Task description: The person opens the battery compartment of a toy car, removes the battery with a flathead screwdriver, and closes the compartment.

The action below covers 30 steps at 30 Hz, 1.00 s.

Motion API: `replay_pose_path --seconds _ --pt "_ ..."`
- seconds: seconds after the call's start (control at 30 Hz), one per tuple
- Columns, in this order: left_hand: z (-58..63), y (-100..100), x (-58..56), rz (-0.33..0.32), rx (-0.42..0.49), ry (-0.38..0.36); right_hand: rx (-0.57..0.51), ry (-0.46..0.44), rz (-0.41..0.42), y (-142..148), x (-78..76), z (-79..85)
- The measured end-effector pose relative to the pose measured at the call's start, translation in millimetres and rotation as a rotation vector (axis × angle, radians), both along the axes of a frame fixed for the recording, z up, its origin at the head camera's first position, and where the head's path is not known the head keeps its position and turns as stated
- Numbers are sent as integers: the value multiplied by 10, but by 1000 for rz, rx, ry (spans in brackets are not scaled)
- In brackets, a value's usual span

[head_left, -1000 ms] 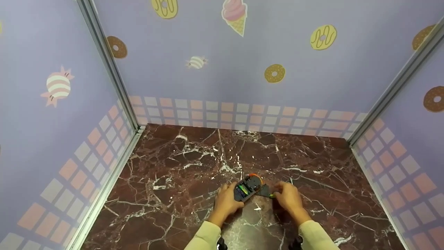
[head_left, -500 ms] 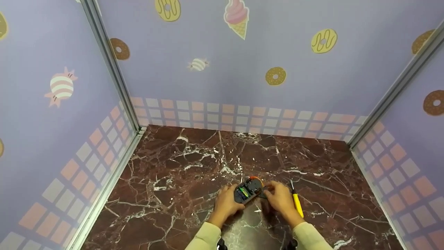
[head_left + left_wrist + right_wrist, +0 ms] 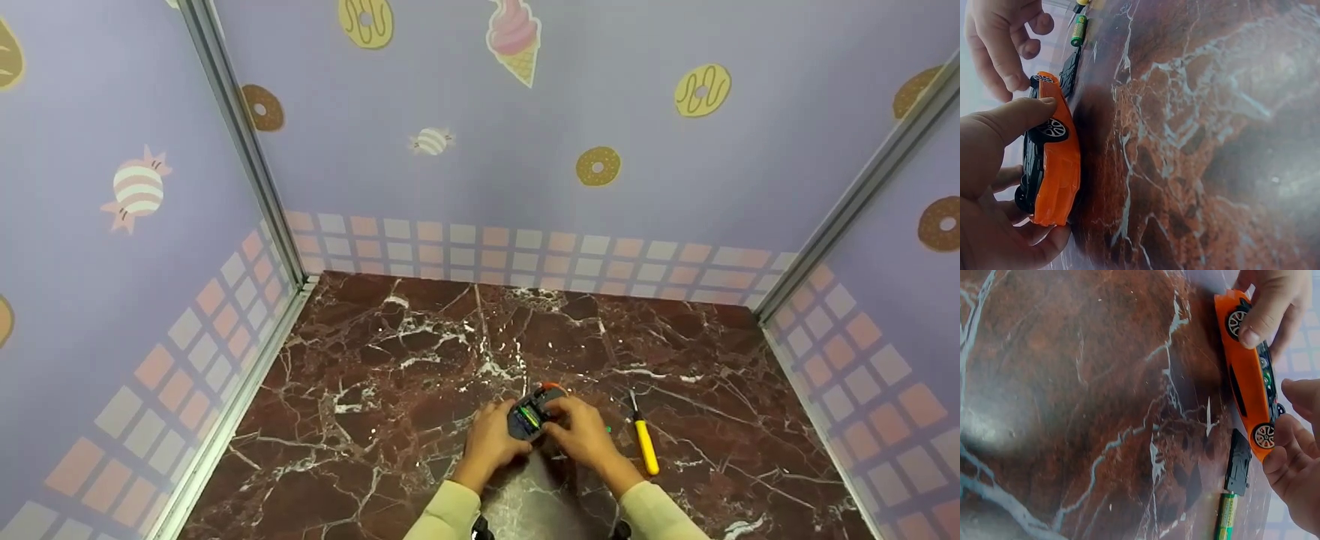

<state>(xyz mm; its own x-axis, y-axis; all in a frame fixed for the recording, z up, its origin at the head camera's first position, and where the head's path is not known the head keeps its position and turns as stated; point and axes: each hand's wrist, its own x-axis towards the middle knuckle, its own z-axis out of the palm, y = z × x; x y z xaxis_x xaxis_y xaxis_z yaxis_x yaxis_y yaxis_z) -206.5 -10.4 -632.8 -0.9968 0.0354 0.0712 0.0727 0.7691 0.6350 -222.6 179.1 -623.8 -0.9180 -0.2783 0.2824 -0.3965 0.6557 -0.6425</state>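
Observation:
An orange toy car (image 3: 525, 431) lies with its dark underside up, and a green battery (image 3: 531, 417) shows in its uncovered compartment. My left hand (image 3: 489, 436) grips the car by one end, its thumb (image 3: 1022, 117) along the side by a wheel. Over the other end is my right hand (image 3: 585, 436); its bent fingers (image 3: 1275, 460) reach the underside near a wheel, with a gap between thumb and fingers. On the table beside the car lie a black battery cover (image 3: 1238, 464) and another green battery (image 3: 1226, 517), mostly hidden by the right hand in the head view.
A screwdriver (image 3: 646, 444) with a yellow handle lies right of the right hand on the dark marbled tabletop (image 3: 360, 465). Patterned lilac panels (image 3: 480, 180) enclose the table at the back and both sides.
My right hand has let go of the cover and green battery on the table and moved left onto the car's underside. The screwdriver has come into sight. The left hand keeps its grip.

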Motion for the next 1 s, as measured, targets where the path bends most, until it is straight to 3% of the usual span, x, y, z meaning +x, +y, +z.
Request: replay_pose_path --seconds 0.43,1.0 --pt "-39 11 2 6 -13 -9 60 -56 2 -65 0 -41" --pt "17 14 -28 -2 -32 -29 108 2 -79 -131 -19 -53"
